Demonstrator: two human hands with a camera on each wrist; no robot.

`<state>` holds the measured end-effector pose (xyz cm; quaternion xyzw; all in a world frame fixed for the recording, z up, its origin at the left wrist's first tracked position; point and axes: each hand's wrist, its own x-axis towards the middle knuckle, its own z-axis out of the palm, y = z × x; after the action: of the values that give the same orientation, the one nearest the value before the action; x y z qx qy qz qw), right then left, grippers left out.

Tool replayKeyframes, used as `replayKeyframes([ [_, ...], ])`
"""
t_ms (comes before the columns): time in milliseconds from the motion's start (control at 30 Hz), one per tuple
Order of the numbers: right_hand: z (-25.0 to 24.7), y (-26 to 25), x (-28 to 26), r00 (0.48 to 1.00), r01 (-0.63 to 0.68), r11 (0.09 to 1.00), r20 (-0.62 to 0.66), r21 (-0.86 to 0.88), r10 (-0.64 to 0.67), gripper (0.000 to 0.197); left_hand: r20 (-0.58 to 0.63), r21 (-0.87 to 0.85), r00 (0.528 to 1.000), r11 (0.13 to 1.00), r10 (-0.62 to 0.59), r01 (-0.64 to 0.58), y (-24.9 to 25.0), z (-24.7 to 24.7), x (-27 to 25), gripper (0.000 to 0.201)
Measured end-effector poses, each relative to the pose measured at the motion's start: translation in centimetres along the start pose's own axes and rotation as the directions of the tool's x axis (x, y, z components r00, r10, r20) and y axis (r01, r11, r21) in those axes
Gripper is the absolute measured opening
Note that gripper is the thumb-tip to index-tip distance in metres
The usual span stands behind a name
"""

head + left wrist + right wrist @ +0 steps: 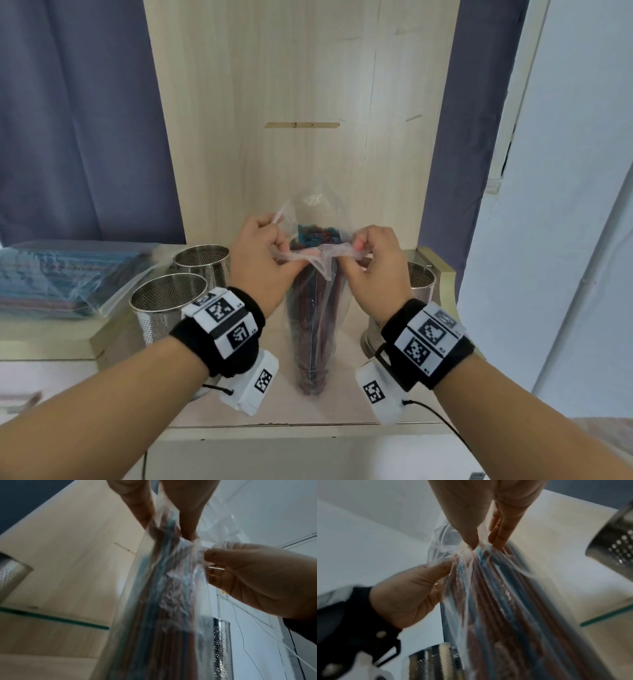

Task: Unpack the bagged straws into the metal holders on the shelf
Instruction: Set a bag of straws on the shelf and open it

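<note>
While the straws (317, 236) stood upright, left hand (262, 260) and right hand (371, 265) each pinched the bag (317, 329) mouth.

A bag of straws (313, 329) stands upright at the middle of the shelf (274, 407), near its front edge, with the straws (318, 236) inside. The left hand (263, 263) and right hand (373, 267) pinch the bag's top from either side. Two metal holders stand left of the bag: the near holder (161, 308) toward the front left corner, the far holder (202, 265) behind it. A third holder (416, 294) stands right of the bag, partly hidden behind the right wrist. Further bagged straws (61, 281) lie flat on a raised ledge at the shelf's left edge.
</note>
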<state>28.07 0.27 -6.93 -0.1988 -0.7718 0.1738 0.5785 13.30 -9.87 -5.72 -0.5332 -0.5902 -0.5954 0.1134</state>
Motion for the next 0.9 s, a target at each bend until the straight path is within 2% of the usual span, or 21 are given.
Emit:
replayKeyframes([
  [67, 0.3, -0.2, -1.1, 0.999, -0.05, 0.996, -0.004, 0.07, 0.051, 0.013, -0.032, -0.026, 0.999, 1.0, 0.01, -0.011, -0.4, 0.5, -0.8, 0.037],
  [200, 0.8, -0.4, -2.4, 0.98, -0.199, 0.965, 0.012, 0.172, 0.2, 0.034, 0.093, -0.152, 0.994, 0.986, -0.06, 0.074, -0.4, 1.3, -3.2, 0.034],
  [300, 1.1, 0.0, -2.4, 0.944, -0.308, 0.921, -0.044, 0.237, 0.327, 0.055, 0.12, -0.222, 0.965, 0.941, -0.234, 0.255, -2.3, 1.8, -3.5, 0.066],
  [333, 1.2, 0.1, -2.4, 0.933, -0.332, 0.906, -0.046, 0.264, 0.356, 0.061, 0.102, -0.232, 0.944, 0.916, -0.312, 0.328, -2.6, 1.9, -3.4, 0.066],
  [367, 1.2, 0.0, -2.3, 0.93, -0.337, 0.898, -0.048, 0.283, 0.364, 0.064, 0.072, -0.226, 0.936, 0.908, -0.346, 0.353, -2.8, 2.0, -3.3, 0.056],
  [433, 0.9, -0.6, -2.3, 0.934, -0.329, 0.893, -0.033, 0.308, 0.356, 0.06, 0.054, -0.157, 0.95, 0.937, -0.307, 0.312, -2.3, 1.8, -3.3, 0.026],
  [467, 0.7, -1.0, -2.4, 0.937, -0.327, 0.886, -0.01, 0.33, 0.349, 0.055, 0.082, -0.14, 0.957, 0.947, -0.279, 0.288, -1.8, 1.6, -3.2, 0.017],
  [500, 0.5, -1.2, -2.5, 0.939, -0.324, 0.879, 0.008, 0.351, 0.343, 0.052, 0.13, -0.143, 0.96, 0.953, -0.249, 0.267, -1.5, 1.3, -3.1, 0.029],
  [567, 0.4, -0.7, -2.7, 0.938, -0.335, 0.866, 0.041, 0.372, 0.345, 0.061, 0.259, -0.166, 0.942, 0.95, -0.215, 0.263, -0.7, 0.6, -2.9, 0.076],
  [600, 0.3, -0.6, -2.7, 0.929, -0.361, 0.853, 0.061, 0.377, 0.366, 0.066, 0.319, -0.141, 0.923, 0.952, -0.215, 0.271, -0.5, 0.4, -2.6, 0.098],
  [667, 0.0, -0.6, -2.3, 0.911, -0.404, 0.828, 0.091, 0.388, 0.402, 0.058, 0.431, -0.046, 0.879, 0.967, -0.207, 0.25, -0.3, 0.1, -2.3, 0.126],
  [733, -0.1, -0.6, -1.7, 0.899, -0.435, 0.839, 0.112, 0.328, 0.423, 0.04, 0.498, -0.014, 0.842, 0.969, -0.207, 0.246, -0.6, -0.1, -2.0, 0.14],
  [800, 0.0, -0.3, -1.2, 0.9, -0.434, 0.871, 0.152, 0.229, 0.409, 0.023, 0.521, -0.011, 0.824, 0.964, -0.221, 0.265, -1.0, -0.3, -1.6, 0.149],
  [833, 0.2, 0.1, -1.1, 0.905, -0.415, 0.892, 0.178, 0.181, 0.385, 0.026, 0.531, -0.005, 0.817, 0.963, -0.225, 0.268, -0.9, -0.4, -1.4, 0.152],
  [900, 0.4, 0.8, -1.0, 0.901, -0.397, 0.909, 0.242, 0.125, 0.36, 0.045, 0.524, 0.014, 0.825, 0.971, -0.211, 0.239, -0.6, -0.7, -1.1, 0.152],
])
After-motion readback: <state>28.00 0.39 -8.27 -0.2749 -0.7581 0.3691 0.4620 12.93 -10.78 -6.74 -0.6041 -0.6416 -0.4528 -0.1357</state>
